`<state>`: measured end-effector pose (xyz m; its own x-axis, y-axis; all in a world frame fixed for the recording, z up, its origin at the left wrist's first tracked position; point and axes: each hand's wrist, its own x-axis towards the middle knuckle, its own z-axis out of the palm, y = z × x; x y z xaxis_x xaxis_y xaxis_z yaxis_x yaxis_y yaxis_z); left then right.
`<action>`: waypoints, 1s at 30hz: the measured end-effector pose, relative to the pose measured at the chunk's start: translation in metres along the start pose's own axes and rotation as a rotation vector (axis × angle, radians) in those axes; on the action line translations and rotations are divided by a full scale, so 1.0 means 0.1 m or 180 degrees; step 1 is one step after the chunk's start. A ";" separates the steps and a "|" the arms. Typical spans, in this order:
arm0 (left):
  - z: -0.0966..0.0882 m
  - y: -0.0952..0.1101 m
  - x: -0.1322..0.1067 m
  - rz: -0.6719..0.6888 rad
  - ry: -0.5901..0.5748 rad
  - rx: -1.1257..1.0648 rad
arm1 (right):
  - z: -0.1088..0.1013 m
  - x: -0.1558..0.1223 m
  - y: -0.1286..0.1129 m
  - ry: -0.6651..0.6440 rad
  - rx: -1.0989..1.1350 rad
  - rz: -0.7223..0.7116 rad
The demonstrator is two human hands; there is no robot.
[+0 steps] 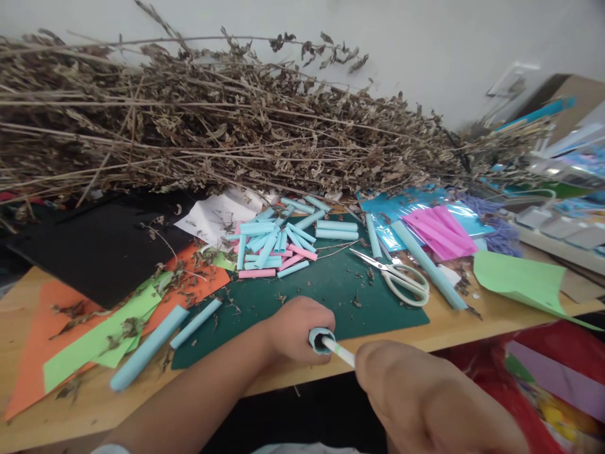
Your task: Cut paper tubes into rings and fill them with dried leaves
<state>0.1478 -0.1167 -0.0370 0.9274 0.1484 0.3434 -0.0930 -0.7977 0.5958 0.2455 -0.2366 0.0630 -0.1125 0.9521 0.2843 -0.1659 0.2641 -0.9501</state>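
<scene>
My left hand is closed in a fist around a small light-blue paper roll, held at the near edge of the dark green cutting mat. My right hand, close to the camera and blurred, grips a thin white stick whose tip goes into the open end of the roll. A heap of short blue and pink paper rolls lies on the mat beyond my hands.
A big bundle of dried branches lies across the back of the wooden table. White scissors, long blue tubes, black, orange and green paper sheets and pink strips lie around.
</scene>
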 end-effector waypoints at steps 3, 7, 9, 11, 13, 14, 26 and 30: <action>0.01 0.00 0.00 -0.0055 0.0005 -0.0072 | 0.06 0.00 0.22 0.0841 0.0159 -0.0713; 0.00 -0.02 0.00 -0.0147 0.0098 -0.0316 | 0.06 0.00 0.31 0.0842 0.0144 -0.0927; -0.01 -0.02 0.00 -0.0148 0.0180 -0.0490 | 0.05 0.00 0.30 0.0722 -0.0184 -0.0919; -0.01 -0.03 0.00 -0.0177 0.0225 -0.0619 | 0.03 0.01 0.29 0.0564 -0.0613 -0.0898; -0.01 -0.03 -0.01 -0.0236 0.0187 -0.0579 | 0.00 0.02 0.28 0.0375 -0.1084 -0.0837; -0.01 -0.03 -0.01 -0.0281 0.0153 -0.0531 | -0.01 0.02 0.29 0.0319 -0.1292 -0.0814; -0.01 -0.01 0.01 -0.0536 0.0199 -0.0830 | -0.14 0.01 0.36 0.0490 -0.2009 -0.0657; -0.04 0.00 0.02 -0.0536 0.0117 -0.0816 | -0.11 0.05 0.28 0.0322 -0.2961 -0.0436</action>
<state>0.1487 -0.1140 -0.0335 0.9243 0.2907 0.2474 -0.0318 -0.5872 0.8088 0.2506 -0.2230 0.0360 -0.0571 0.9011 0.4299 0.6816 0.3498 -0.6427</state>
